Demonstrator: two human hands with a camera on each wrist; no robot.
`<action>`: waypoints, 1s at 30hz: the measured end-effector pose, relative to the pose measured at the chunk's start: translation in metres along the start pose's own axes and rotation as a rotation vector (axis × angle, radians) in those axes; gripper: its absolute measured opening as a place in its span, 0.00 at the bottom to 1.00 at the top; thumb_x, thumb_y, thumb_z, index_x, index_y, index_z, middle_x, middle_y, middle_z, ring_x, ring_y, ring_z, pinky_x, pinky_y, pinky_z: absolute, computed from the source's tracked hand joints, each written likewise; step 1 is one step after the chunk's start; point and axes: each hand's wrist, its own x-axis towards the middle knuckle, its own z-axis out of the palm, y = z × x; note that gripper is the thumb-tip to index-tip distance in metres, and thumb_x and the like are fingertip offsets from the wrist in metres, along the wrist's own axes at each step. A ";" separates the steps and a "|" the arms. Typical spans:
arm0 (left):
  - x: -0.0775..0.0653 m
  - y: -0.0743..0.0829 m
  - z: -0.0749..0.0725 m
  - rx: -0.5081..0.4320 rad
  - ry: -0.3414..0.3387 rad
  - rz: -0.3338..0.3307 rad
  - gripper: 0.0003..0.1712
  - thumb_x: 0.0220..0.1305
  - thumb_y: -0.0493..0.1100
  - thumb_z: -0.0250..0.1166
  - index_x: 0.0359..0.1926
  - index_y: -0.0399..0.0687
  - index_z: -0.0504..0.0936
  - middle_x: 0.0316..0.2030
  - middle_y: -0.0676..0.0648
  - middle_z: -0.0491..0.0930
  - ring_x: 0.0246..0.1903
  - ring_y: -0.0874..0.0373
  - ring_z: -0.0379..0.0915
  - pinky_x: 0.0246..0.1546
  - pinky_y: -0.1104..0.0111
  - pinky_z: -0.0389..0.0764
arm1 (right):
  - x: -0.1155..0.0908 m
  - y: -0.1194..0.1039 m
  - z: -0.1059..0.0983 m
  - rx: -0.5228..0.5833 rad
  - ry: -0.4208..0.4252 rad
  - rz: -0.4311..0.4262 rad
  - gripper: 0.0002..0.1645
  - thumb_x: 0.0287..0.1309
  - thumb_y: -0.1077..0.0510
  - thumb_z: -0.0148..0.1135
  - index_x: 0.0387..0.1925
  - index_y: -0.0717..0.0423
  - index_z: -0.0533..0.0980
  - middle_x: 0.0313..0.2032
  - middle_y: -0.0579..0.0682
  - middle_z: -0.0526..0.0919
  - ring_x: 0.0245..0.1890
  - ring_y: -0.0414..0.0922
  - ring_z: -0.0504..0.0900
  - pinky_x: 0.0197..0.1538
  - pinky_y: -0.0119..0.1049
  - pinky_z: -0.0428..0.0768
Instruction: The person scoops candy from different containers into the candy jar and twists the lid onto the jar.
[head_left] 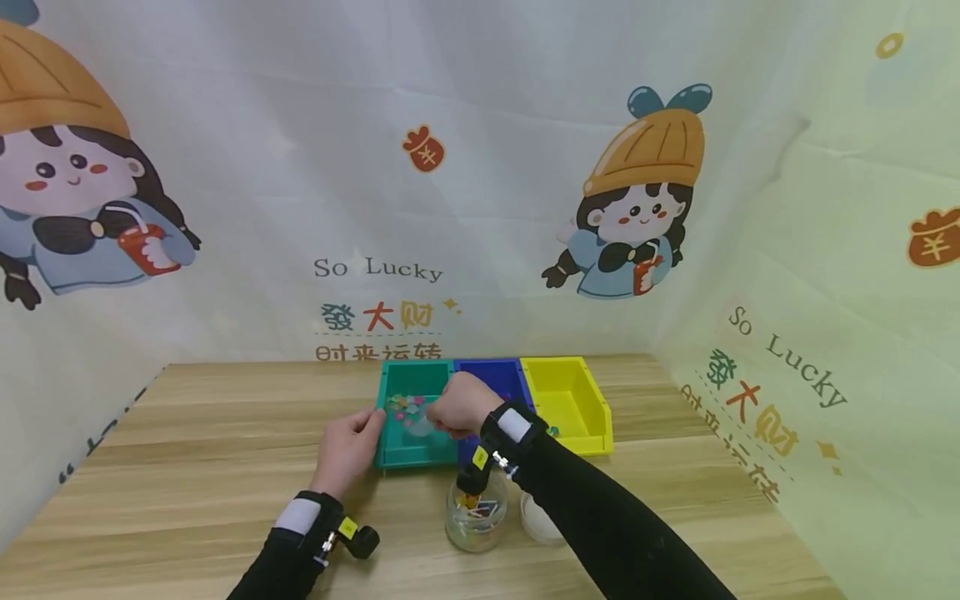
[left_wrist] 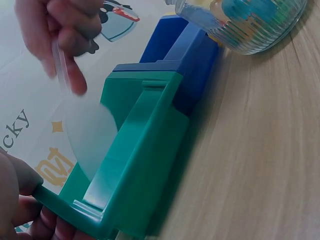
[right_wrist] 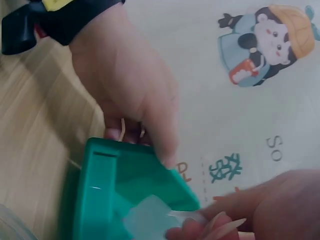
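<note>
My right hand [head_left: 467, 403] pinches the handle of a translucent white plastic spoon [left_wrist: 92, 132]. The spoon's wide bowl dips into the green bin [head_left: 420, 454], beside a cluster of small coloured pieces [head_left: 405, 405]. At the bin's left side, my left hand [head_left: 347, 450] grips the wall, with the thumb over the rim and the fingers around the outside. In the right wrist view, the spoon's bowl sits low inside the bin, and the left hand [right_wrist: 137, 95] holds the rim across from it.
A blue bin [head_left: 491, 367] and a yellow bin [head_left: 566, 408] adjoin the green one on its right. In front stands a glass jar [head_left: 477, 529] with coloured contents, below the right wrist. A white lid [head_left: 536, 521] lies to its right, partly behind the right sleeve. Printed cloth surrounds the wooden table.
</note>
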 end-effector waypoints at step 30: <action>0.001 -0.002 -0.003 0.004 0.016 0.025 0.22 0.85 0.48 0.59 0.59 0.37 0.91 0.47 0.41 0.90 0.45 0.52 0.78 0.49 0.63 0.80 | 0.051 0.016 0.041 -0.639 0.099 -0.135 0.25 0.67 0.63 0.66 0.14 0.50 0.69 0.22 0.47 0.75 0.23 0.44 0.69 0.27 0.36 0.74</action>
